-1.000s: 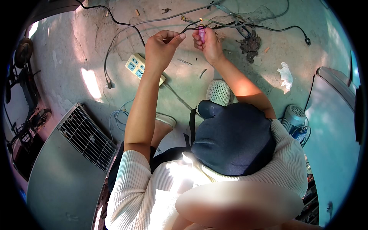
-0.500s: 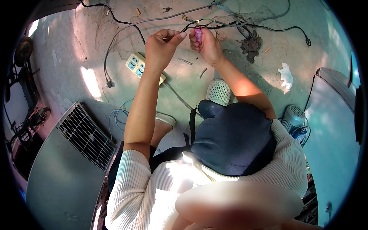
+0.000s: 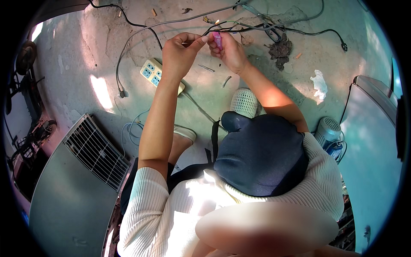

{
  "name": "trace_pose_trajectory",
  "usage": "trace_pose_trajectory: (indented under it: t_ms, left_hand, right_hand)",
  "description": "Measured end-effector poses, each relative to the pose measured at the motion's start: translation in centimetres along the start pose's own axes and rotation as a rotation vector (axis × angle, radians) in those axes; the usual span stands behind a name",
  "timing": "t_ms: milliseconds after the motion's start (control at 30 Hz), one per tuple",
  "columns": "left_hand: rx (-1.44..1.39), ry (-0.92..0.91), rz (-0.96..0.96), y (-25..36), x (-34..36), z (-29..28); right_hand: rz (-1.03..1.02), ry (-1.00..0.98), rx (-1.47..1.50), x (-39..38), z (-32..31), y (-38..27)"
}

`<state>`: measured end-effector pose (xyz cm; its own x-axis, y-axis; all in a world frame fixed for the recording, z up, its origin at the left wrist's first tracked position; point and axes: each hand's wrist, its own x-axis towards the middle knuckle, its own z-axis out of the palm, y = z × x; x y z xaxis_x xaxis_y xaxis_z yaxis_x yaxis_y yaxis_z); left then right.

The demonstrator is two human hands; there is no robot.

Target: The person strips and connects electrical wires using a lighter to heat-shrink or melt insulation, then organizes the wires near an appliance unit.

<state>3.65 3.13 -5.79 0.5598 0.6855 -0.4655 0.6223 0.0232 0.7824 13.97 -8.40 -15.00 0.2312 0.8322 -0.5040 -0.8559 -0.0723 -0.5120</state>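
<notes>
A black cable [image 3: 233, 30] is pinched between the thumb and fingers of my left hand [image 3: 180, 53], with its thin wires running off to the right. My right hand [image 3: 233, 55] is closed around a pink lighter [image 3: 218, 41], held upright just beside my left fingertips. Above the lighter a small flame [image 3: 217, 22] burns close to the wires. Both hands are up over the floor at the top middle of the view. The exact join of the wires is too small to make out.
Left of centre on the floor lies a cream power strip [image 3: 153, 73]. A grey cable [image 3: 184, 20] crosses the top, and a black plug [image 3: 343, 46] lies at right. Silver panels stand both sides, one with a grille [image 3: 96, 150]. A motor [image 3: 329, 129] sits at right.
My right hand with the lighter has shifted slightly left, toward my left fingertips. The flame has moved slightly left and up. My left hand has stayed in place.
</notes>
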Motion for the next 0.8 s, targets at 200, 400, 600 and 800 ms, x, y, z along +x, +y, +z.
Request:
trace_pose_trajectory:
  t_ms: [200,400,600,800]
  left_hand:
    - [-0.004,-0.002,0.001,-0.2,0.1,0.0]
    - [-0.018,-0.005,0.004,-0.1,0.0,0.0]
    - [0.012,0.013,0.006,-0.1,0.0,-0.1]
    - [0.037,0.028,0.009,0.3,-0.2,-0.1]
  right_hand:
    - [-0.003,-0.001,-0.076,0.0,0.5,0.2]
    - [-0.032,-0.024,-0.1,-0.4,0.8,0.4]
    - [-0.082,-0.02,0.069,-0.2,-0.2,0.2]
    - [-0.111,0.078,0.239,-0.3,-0.2,-0.2]
